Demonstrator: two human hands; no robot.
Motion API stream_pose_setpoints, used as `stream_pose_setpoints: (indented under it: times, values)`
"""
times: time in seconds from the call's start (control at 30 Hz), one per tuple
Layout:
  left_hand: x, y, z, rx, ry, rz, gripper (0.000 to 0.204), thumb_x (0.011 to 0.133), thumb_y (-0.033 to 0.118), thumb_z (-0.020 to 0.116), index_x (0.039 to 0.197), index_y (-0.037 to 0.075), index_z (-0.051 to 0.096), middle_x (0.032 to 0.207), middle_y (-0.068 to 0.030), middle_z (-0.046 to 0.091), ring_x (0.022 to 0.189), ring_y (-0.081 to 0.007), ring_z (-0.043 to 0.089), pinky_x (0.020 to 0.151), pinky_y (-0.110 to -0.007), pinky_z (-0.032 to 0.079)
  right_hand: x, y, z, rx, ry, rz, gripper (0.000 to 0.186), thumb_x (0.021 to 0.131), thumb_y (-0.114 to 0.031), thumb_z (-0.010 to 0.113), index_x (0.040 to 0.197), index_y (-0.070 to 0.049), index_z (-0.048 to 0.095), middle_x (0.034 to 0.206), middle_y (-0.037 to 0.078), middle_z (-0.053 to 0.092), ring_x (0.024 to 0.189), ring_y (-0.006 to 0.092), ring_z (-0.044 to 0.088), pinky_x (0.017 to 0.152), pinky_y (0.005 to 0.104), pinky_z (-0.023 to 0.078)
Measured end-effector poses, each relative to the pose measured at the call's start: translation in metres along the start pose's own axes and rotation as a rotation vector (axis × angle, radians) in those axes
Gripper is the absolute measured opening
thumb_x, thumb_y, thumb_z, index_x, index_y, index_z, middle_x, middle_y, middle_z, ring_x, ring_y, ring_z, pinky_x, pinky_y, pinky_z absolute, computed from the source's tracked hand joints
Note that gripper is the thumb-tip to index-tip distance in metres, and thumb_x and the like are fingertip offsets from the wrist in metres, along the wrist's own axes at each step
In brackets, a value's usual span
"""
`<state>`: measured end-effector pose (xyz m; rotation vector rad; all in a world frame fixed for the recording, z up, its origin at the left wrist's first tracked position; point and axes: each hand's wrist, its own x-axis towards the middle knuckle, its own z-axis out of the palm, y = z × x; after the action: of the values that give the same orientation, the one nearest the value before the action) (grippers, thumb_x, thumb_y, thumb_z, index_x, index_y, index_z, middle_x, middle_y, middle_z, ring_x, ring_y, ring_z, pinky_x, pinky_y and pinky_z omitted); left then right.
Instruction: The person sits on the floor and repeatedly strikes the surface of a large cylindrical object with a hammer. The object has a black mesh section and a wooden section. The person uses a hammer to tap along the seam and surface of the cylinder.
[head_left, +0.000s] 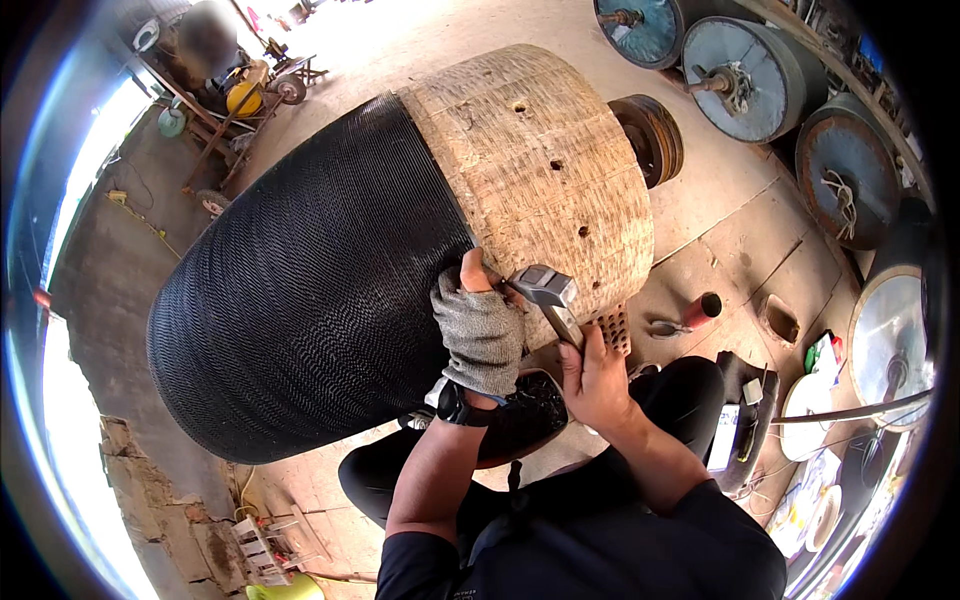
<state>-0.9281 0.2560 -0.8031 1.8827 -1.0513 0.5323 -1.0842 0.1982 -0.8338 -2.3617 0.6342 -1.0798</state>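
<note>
A large drum lies on its side before me, its bare wooden part (540, 150) to the right and black, finely ridged strips (310, 280) covering the left. My left hand (482, 335), in a grey fingerless glove, is closed against the drum where black meets wood. A thin dark piece shows by its thumb and fingers, too small to name. My right hand (600, 385), bare, grips a hammer (545, 287) by its handle. The hammer's metal head is right beside the left fingers, over the wood. Small dark holes run in a row across the wood.
Below the drum, between my knees, sits a bowl (548, 432) of dark bits. A red cylinder (703, 308), a holed brick (614, 330) and a rusty wheel (650, 140) lie to the right. Metal-ended rollers (745, 80) line the right side. A wheelbarrow (250, 100) stands far left.
</note>
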Motion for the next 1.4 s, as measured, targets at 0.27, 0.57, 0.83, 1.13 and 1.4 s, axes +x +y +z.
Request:
stream_pose_setpoints:
  times: [0.27, 0.57, 0.83, 1.13, 1.4]
  values:
    - [-0.065, 0.004, -0.020, -0.017, -0.073, 0.092, 0.072, 0.072, 0.008, 0.076, 0.137, 0.002, 0.046, 0.122, -0.0195, 0.053, 0.105, -0.0395, 0.055, 0.090, -0.050, 0.046, -0.001, -0.001, -0.009, 0.078, 0.133, -0.042, 0.019, 0.093, -0.013, 0.063, 0.094, 0.002, 0.051, 0.069, 0.023, 0.060, 0.061, 0.0424, 0.062, 0.054, 0.0492, 0.050]
    - [-0.164, -0.023, 0.019, 0.091, -0.688, 0.097, 0.026, 0.081, 0.032, 0.067, 0.087, 0.006, 0.064, 0.084, -0.0158, 0.064, 0.076, -0.0341, 0.064, 0.064, -0.047, 0.051, -0.022, 0.008, -0.001, 0.185, 0.138, -0.058, 0.017, 0.096, -0.012, 0.056, 0.099, 0.005, 0.057, 0.074, 0.022, 0.060, 0.063, 0.0444, 0.061, 0.056, 0.0461, 0.050]
    - [-0.181, -0.021, 0.040, 0.507, -0.445, 0.171, 0.023, 0.089, 0.015, 0.050, 0.072, 0.005, 0.060, 0.056, -0.0093, 0.051, 0.045, -0.0197, 0.050, 0.036, -0.036, 0.035, -0.022, 0.009, 0.008, 0.160, -0.008, 0.069, 0.023, 0.101, -0.015, 0.052, 0.109, 0.007, 0.054, 0.067, 0.009, 0.060, 0.053, 0.0258, 0.057, 0.050, 0.0339, 0.045]
    - [-0.180, -0.032, 0.040, 0.163, -0.533, 0.201, 0.038, 0.101, 0.030, 0.044, 0.087, 0.000, 0.063, 0.064, -0.0149, 0.055, 0.056, -0.0295, 0.057, 0.043, -0.044, 0.043, -0.017, 0.013, 0.020, -0.036, -0.015, -0.058, 0.023, 0.100, -0.015, 0.051, 0.109, 0.006, 0.054, 0.070, 0.023, 0.060, 0.062, 0.0436, 0.061, 0.052, 0.0418, 0.046]
    - [-0.176, -0.021, 0.030, 0.048, -0.563, 0.126, 0.036, 0.100, 0.030, 0.048, 0.087, 0.000, 0.062, 0.070, -0.0198, 0.060, 0.057, -0.0339, 0.059, 0.046, -0.044, 0.045, -0.003, 0.000, 0.018, -0.304, -0.143, 0.159, 0.021, 0.097, -0.016, 0.056, 0.097, 0.005, 0.055, 0.075, 0.028, 0.059, 0.069, 0.0476, 0.059, 0.060, 0.0482, 0.048]
